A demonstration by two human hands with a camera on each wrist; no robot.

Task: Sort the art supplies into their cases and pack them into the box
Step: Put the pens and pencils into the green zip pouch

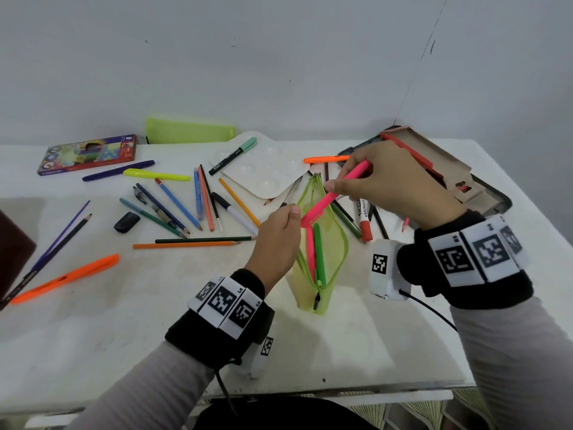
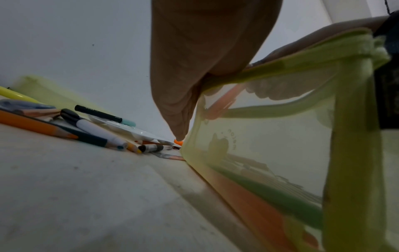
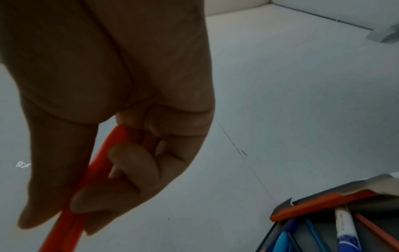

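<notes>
A: What is each hand doing?

B: The left hand [image 1: 277, 240] pinches the near lip of the green zip pouch [image 1: 325, 259], pulling its mouth wide. The right hand [image 1: 393, 184] has its grip clenched round a pink highlighter [image 1: 328, 198], thumb and fingers curled on the barrel, the lower end tilted down into the pouch's mouth.

A: Where does the pouch sit?

B: It stands on its edge on the worktop [image 1: 93, 336], about the middle, nearer the front edge than the back. Inside lie a pink pen [image 1: 311, 259] and a green pen [image 1: 319, 256].

A: And the box?

B: The cardboard box [image 1: 434, 162] lies open at the back right corner. At the back left corner lies a coloured pencil box [image 1: 88, 154], with a second green pouch [image 1: 189, 130] against the back edge.

A: The loose items?

B: Pencils and pens are scattered across the left half, an orange highlighter [image 1: 66, 279] near the left edge, a white paint palette [image 1: 263, 169] just behind the pouch.
</notes>
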